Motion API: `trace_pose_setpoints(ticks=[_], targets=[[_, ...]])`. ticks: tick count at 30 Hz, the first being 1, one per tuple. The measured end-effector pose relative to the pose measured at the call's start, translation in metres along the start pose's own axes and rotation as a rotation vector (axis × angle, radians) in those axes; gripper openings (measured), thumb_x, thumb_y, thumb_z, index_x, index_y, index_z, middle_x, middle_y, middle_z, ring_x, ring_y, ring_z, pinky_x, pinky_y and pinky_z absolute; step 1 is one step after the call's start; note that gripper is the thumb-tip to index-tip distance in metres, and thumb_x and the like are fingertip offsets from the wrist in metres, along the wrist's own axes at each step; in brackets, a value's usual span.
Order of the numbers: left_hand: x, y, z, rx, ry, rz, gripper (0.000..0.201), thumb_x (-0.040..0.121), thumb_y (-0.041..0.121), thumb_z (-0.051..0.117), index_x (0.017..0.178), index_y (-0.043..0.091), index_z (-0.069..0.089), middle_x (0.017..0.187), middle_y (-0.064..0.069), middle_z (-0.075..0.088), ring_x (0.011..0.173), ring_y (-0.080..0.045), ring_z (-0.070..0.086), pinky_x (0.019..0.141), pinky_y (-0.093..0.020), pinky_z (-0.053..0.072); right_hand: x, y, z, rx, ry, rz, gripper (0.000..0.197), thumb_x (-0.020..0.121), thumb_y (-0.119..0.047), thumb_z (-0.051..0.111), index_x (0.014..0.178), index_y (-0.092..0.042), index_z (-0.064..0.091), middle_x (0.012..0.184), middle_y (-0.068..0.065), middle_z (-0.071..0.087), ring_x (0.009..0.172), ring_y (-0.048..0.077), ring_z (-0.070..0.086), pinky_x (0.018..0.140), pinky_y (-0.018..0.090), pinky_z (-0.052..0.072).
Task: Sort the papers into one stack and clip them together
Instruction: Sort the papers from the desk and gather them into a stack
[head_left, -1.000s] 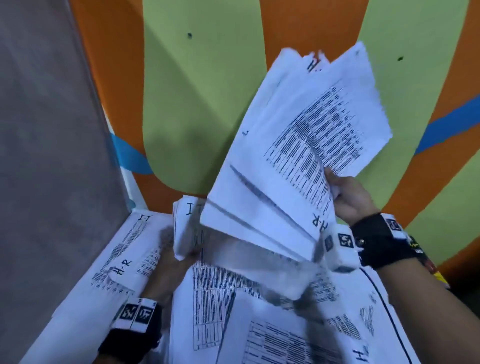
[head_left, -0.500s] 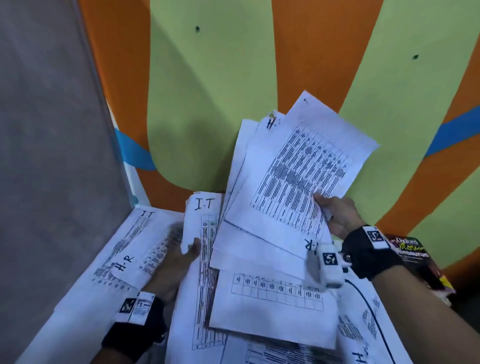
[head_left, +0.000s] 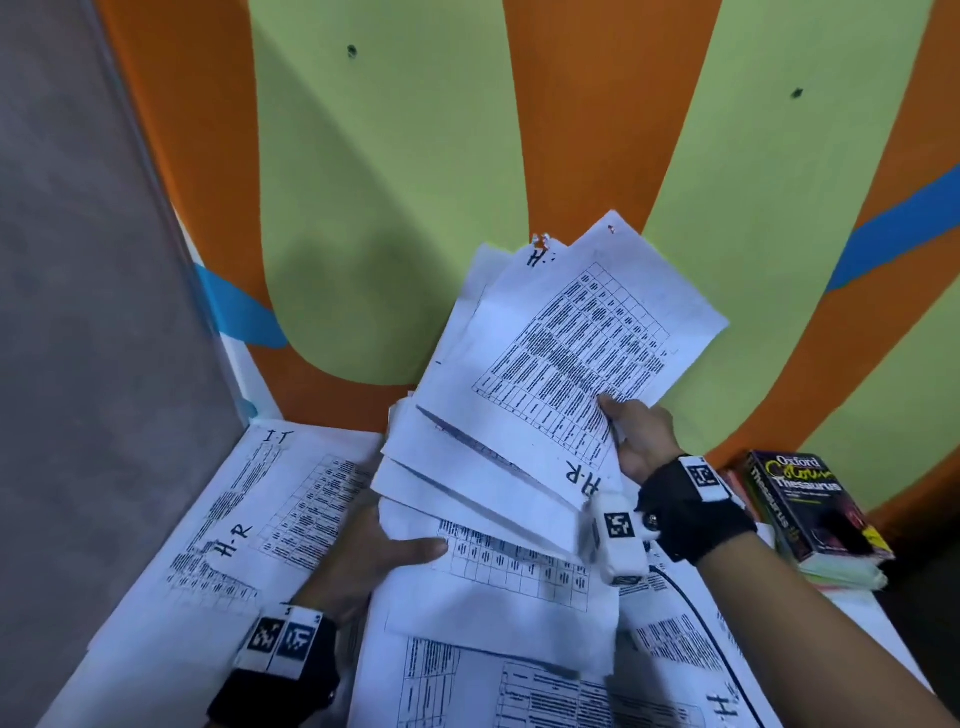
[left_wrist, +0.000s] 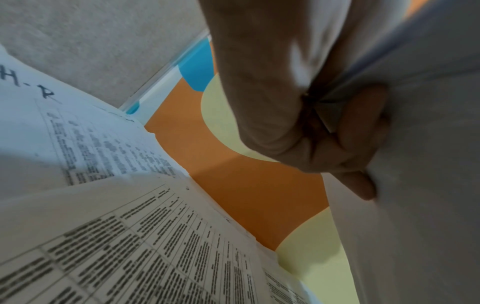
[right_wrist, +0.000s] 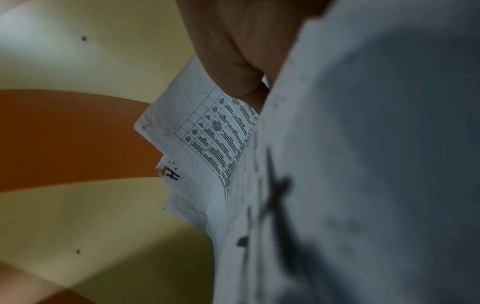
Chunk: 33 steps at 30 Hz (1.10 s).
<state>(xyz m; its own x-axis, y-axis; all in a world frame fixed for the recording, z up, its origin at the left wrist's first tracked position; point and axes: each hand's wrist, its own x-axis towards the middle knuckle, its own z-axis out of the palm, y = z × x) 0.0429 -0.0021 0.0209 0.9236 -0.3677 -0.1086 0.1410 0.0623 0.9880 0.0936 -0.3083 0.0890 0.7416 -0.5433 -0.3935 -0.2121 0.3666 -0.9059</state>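
Head view: I see a thesaurus (head_left: 810, 514) right of my right hand (head_left: 641, 441), which pinches the fanned papers (head_left: 545, 395); my left hand (head_left: 374, 551) pinches their lower edge.

Fanned printed papers (head_left: 545, 374) held tilted above scattered sheets (head_left: 270, 519).

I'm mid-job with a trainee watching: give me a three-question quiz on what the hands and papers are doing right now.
1. True or false: the right hand holds the fanned papers raised off the table.
2. What does the left hand grip? A) thesaurus B) the papers' lower edge C) nothing
3. Fill in: the book by the right wrist is an Oxford ____.

Key: 1 true; 2 B; 3 Thesaurus.
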Motion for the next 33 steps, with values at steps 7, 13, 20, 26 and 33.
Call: trace_pose_setpoints(ticks=[7,13,20,26,33], targets=[[-0.004,-0.011,-0.025,-0.080,0.102,-0.114,0.096,0.024,0.044,0.095,0.108,0.006,0.067,0.101,-0.011,0.075,0.090,-0.028,0.072,0.072,-0.040,0.058,-0.005,-0.038,-0.053,-0.187,0.112,-0.428,0.023,0.088,-0.008,0.064,0.072,-0.011,0.048,0.060,0.006,0.046,0.051,0.017,0.052,0.051,0.024,0.041],[-0.005,-0.015,-0.033,-0.095,0.153,-0.136,0.100,0.020,0.055,0.091,0.105,0.008,0.068,0.096,-0.008,0.076,0.086,-0.026,0.073,0.072,-0.038,0.056,0.003,-0.039,-0.099,0.118,-0.246,0.065,0.049,0.070,-0.006,0.081,0.112,-0.003,0.056,0.107,0.015,0.067,0.080,0.022,0.074,0.065,0.034,0.062],[-0.006,-0.003,-0.018,-0.146,0.093,-0.099,0.093,0.026,0.046,0.093,0.106,0.008,0.067,0.094,-0.008,0.077,0.079,-0.025,0.073,0.061,-0.034,0.057,-0.003,0.041,-0.074,-0.003,-0.353,0.323,0.092,0.044,-0.014,0.092,0.128,0.002,0.057,0.124,0.026,0.062,0.104,0.040,0.065,0.087,0.051,0.054],[-0.011,0.008,-0.010,-0.204,0.066,-0.062,0.098,0.026,0.054,0.092,0.112,0.018,0.065,0.105,-0.002,0.075,0.094,-0.023,0.072,0.066,-0.030,0.058,-0.024,0.071,-0.041,0.072,-0.429,0.374,0.028,0.098,-0.004,0.047,0.125,0.001,0.049,0.092,0.011,0.066,0.068,0.028,0.072,0.061,0.037,0.059],[-0.015,0.017,-0.005,-0.139,0.035,-0.014,0.073,0.045,0.062,0.083,0.100,0.017,0.069,0.098,-0.014,0.075,0.081,-0.021,0.072,0.064,-0.034,0.057,-0.033,0.087,-0.007,-0.115,-0.566,0.366,0.029,0.090,-0.003,0.059,0.118,-0.001,0.059,0.126,0.013,0.060,0.100,0.026,0.069,0.083,0.040,0.056]])
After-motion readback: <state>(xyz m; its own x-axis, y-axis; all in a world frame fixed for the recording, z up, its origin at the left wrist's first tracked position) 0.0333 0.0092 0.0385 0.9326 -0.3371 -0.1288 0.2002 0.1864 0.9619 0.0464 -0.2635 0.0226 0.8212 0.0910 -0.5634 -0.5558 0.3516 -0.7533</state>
